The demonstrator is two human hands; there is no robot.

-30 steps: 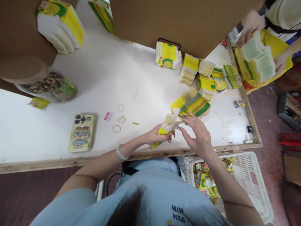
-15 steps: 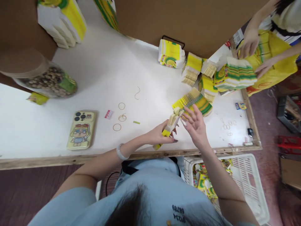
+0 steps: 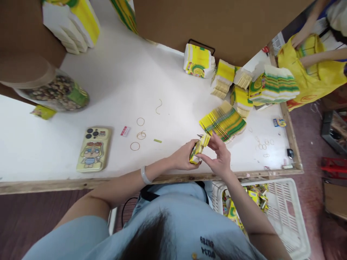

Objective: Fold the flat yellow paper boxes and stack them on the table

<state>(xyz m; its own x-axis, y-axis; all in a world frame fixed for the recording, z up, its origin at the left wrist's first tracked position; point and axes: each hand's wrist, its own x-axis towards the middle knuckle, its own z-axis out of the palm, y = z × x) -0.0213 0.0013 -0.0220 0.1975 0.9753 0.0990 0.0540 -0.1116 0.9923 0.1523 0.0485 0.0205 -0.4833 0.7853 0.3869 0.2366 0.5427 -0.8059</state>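
Note:
My left hand [image 3: 183,157] and my right hand [image 3: 220,155] are closed together round a small bundle of yellow packets [image 3: 199,147] just above the near edge of the white table [image 3: 114,83]. Fingers of both hands wrap the bundle from either side. Right behind it a fanned stack of yellow-and-green packets [image 3: 223,121] lies flat on the table. Loose rubber bands [image 3: 138,133] lie to the left of my hands.
A phone in a cartoon case [image 3: 93,148] lies at the left. A jar of nuts [image 3: 55,94] lies on its side. Packet stacks [image 3: 230,81] crowd the far right by a cardboard wall [image 3: 217,21]. A white crate [image 3: 273,213] holds packets. Another person's hands [image 3: 300,39] handle a yellow bag.
My right hand has closed onto the bundle that my left hand holds, and the bundle is now folded tighter. The other person has set a large stack on the table and moved to the bag.

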